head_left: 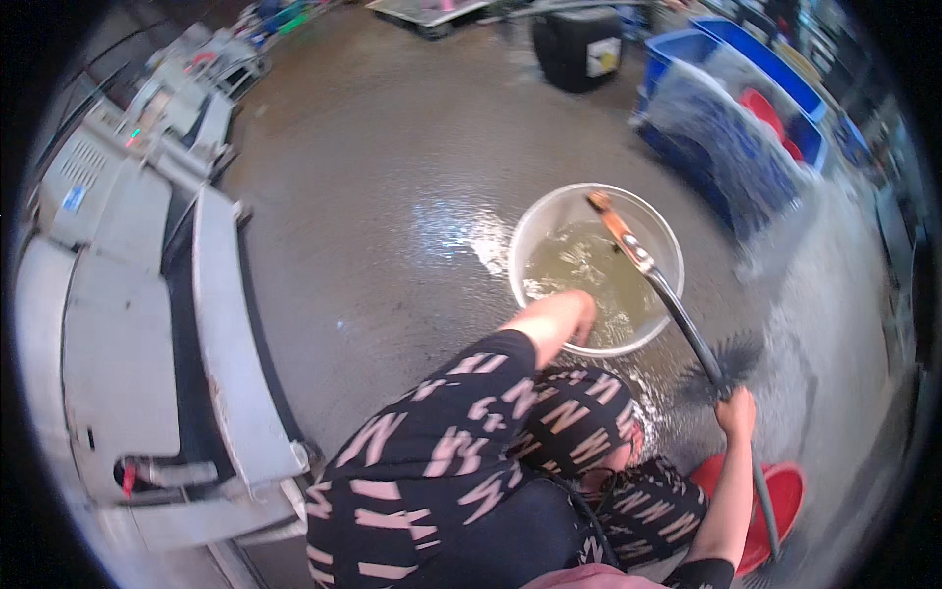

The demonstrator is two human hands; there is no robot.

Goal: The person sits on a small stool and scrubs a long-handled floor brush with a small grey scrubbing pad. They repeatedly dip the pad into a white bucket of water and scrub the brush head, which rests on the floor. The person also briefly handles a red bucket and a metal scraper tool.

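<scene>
A round white tub (pixel 522 231) stands on the wet floor in front of me, part filled with cloudy greenish water. My left hand (pixel 583 319) reaches over its near rim, low inside; its fingers are mostly hidden, so any hold cannot be made out. Beside the tub on the right, my right hand (pixel 737 412) is closed round a long dark hose-like shaft (pixel 690 332) with an orange-brown end piece. That end slants across the tub above the water, while the grey lower length runs down past my forearm. Black bristles, like a round brush (pixel 738 361), fan out just above my right hand.
A red basin (pixel 791 491) sits at my lower right, partly behind my forearm. Grey metal machinery (pixel 118 344) lines the left side. Farther off stand a black canister (pixel 574 49) and blue bins (pixel 677 49) draped with clear plastic. The floor (pixel 363 157) is wet.
</scene>
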